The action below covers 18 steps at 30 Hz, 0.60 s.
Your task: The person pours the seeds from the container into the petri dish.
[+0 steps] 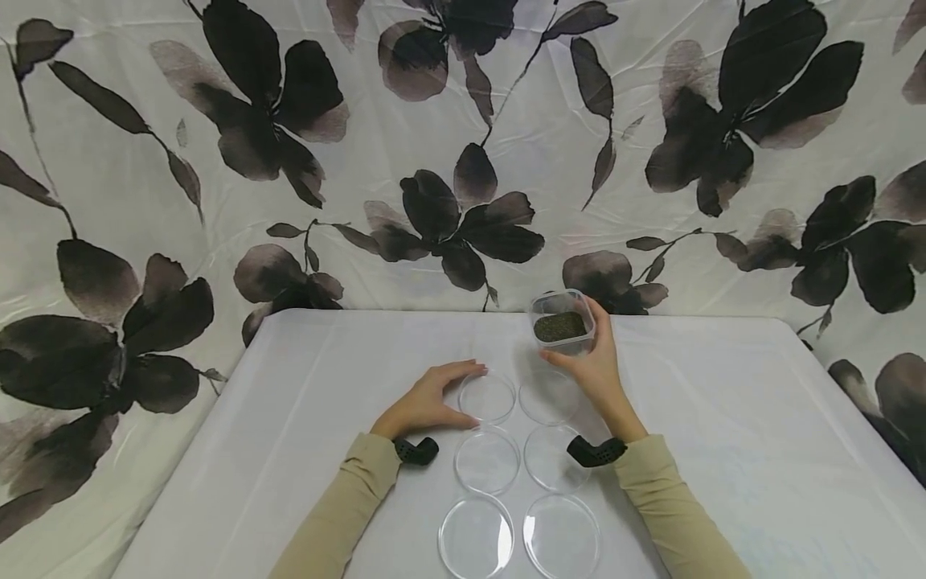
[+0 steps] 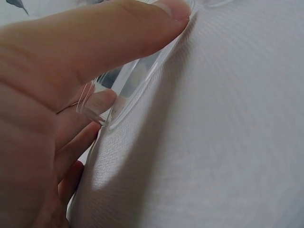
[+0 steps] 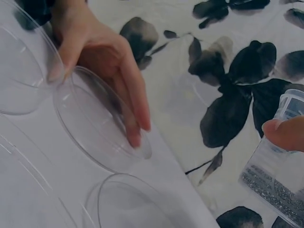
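Observation:
My left hand (image 1: 428, 398) spans a clear round petri dish (image 1: 488, 397) at the far left of the group, thumb on its near rim and fingers on its far rim. In the left wrist view, the thumb and fingertips touch the edge of the dish (image 2: 137, 78), which is on the white cloth. My right hand (image 1: 602, 374) grips a small clear plastic tub (image 1: 567, 347), held up near the table's far edge. Dark green, grainy or flaky stuff (image 1: 559, 327) partly fills the tub. In the right wrist view the tub (image 3: 280, 164) appears at the right, a thumb on its side.
Several more clear dishes stand in two columns: far right (image 1: 550, 396), middle left (image 1: 488, 460), middle right (image 1: 555, 458), near left (image 1: 476, 536) and near right (image 1: 561, 536). A white cloth covers the table (image 1: 304, 418). Floral fabric (image 1: 463, 121) hangs behind it.

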### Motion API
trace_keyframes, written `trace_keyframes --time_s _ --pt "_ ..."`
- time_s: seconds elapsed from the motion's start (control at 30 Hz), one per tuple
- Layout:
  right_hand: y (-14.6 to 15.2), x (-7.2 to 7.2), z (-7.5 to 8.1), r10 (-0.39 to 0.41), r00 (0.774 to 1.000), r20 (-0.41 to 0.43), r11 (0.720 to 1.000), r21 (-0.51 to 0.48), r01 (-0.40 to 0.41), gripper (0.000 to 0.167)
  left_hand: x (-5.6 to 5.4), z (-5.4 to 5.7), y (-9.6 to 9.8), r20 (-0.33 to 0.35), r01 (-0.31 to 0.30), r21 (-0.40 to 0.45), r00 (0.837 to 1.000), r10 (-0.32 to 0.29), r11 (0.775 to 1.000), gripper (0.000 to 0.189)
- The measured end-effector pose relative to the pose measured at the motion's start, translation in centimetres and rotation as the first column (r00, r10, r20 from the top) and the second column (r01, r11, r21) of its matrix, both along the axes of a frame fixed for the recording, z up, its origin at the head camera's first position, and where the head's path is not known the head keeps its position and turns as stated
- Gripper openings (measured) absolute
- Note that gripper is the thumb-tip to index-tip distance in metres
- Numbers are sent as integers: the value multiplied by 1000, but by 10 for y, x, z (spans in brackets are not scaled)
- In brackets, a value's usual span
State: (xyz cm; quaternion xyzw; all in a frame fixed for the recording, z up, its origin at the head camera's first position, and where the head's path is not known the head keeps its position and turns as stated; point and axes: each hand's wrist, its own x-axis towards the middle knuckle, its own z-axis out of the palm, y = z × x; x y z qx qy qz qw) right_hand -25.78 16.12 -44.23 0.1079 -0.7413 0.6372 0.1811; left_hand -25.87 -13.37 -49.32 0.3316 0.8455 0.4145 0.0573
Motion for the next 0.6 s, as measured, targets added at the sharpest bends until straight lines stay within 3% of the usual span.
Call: trace_keyframes --time_s 0.33,0.6 --pt "-9 1 1 43 995 -91 999 25 -41 104 -1 0 1 -5 -4 0 1000 4 1000 85" --pt "-15 5 1 37 994 -102 996 89 -28 105 -1 0 1 -20 5 14 1000 -5 1000 85"
